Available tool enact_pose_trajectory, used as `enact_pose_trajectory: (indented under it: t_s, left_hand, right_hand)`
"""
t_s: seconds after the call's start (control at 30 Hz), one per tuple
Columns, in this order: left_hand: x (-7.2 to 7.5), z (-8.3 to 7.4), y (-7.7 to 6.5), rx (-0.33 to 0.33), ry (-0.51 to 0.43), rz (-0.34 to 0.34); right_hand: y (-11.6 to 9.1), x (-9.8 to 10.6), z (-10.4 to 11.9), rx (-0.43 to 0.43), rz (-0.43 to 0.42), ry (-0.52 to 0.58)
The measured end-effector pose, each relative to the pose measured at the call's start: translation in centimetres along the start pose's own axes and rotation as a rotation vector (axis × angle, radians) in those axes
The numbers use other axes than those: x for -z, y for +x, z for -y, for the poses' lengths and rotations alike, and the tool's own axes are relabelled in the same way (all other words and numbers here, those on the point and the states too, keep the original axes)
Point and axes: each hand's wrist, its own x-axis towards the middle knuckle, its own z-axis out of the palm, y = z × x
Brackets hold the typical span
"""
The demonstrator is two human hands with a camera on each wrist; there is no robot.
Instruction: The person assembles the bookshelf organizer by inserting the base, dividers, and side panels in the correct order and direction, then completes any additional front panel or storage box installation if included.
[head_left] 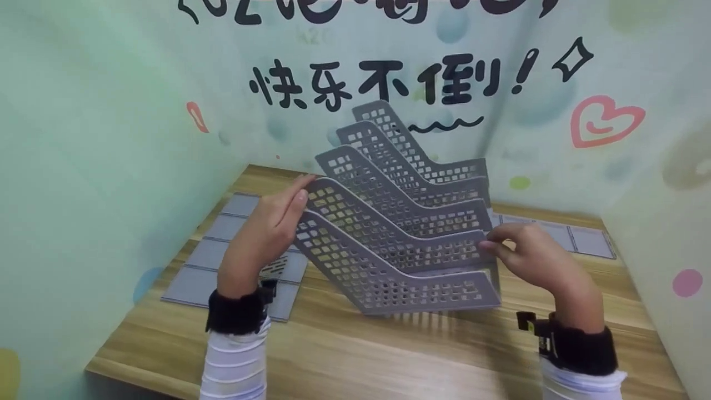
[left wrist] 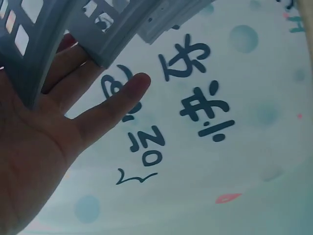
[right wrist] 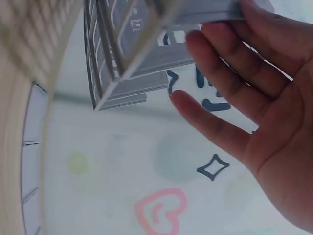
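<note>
A grey plastic file rack with several perforated, stepped dividers stands tilted between the two hands, a striped shadow under its lower front edge. At its left side my left hand holds the front divider edges, fingers reaching between two of them. In the left wrist view, the rack's panel crosses in front of the palm while one finger sticks out straight. My right hand pinches the right end of a divider between thumb and fingers. The right wrist view shows two lower fingers extended below the rack's edge.
Flat grey panels lie joined on the wooden table at left, partly behind the left hand. Another flat grey strip lies at the back right. A printed curtain encloses the table behind and on both sides.
</note>
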Motion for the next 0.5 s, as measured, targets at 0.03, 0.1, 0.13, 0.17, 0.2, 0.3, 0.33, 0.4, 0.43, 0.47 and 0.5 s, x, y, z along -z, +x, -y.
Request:
enact_pose_trajectory:
  t_s: [0.03, 0.1, 0.13, 0.17, 0.2, 0.3, 0.33, 0.4, 0.43, 0.47, 0.5]
  left_hand:
    - [-0.1, 0.4, -0.3, 0.006, -0.005, 0.018]
    - [-0.3, 1.3, -1.0, 0.023, -0.026, 0.067]
    - [-0.5, 1.8, -1.3, 0.039, -0.046, 0.102]
    - [-0.7, 2.1, -1.6, 0.063, -0.065, 0.142]
    - [-1.1, 2.5, -1.8, 0.086, -0.082, 0.186]
    - [-2.3, 3.5, -2.7, 0.154, -0.109, 0.305]
    - [-2.8, 3.9, -3.0, 0.175, -0.112, 0.341]
    - [-3.8, 4.5, -3.6, 0.208, -0.107, 0.395]
    - [-4.2, 4.7, -4.0, 0.223, -0.1, 0.413]
    - [-4.7, 4.9, -4.2, 0.236, -0.095, 0.428]
    - [-5.0, 5.1, -4.4, 0.247, -0.082, 0.443]
  right_hand:
    - [-0.1, 0.2, 0.2, 0.025, -0.055, -0.004]
    - [-0.3, 0.6, 0.4, 0.087, -0.169, -0.007]
    - [-0.3, 0.8, 0.4, 0.121, -0.22, -0.006]
    - [-0.3, 1.1, 0.5, 0.153, -0.261, -0.005]
    - [-0.2, 1.3, 0.6, 0.183, -0.292, -0.004]
    - [0.3, 2.2, 1.3, 0.222, -0.32, 0.003]
    - [0.5, 2.5, 1.7, 0.218, -0.312, 0.0]
    - [0.9, 2.9, 2.5, 0.193, -0.279, -0.016]
    - [1.2, 3.1, 2.9, 0.174, -0.259, -0.026]
    - [1.4, 3.2, 3.3, 0.158, -0.239, -0.039]
    - [1.6, 3.3, 3.7, 0.139, -0.221, -0.05]
